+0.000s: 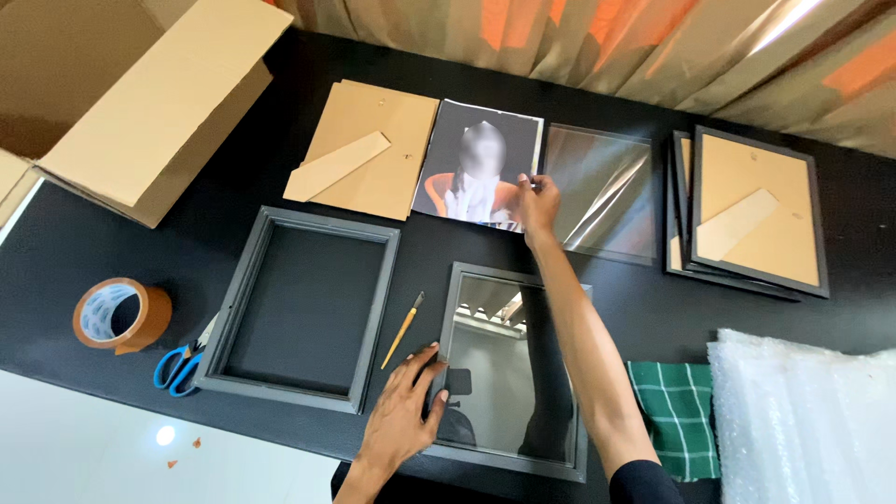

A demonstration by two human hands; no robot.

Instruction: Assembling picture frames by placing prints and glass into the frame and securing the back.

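Left hand (403, 411) is pressing flat on the glazed frame (513, 373); right hand (539, 201) is pinching the photo print (476, 173) at twelve o'clock, best lifted by its edge.

black table (653, 317) — frames (303, 308), tape (121, 315), scissors (182, 366)

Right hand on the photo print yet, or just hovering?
Touching. The head view shows the right hand with its fingers pinching the right edge of the photo print; no gap is visible between them.
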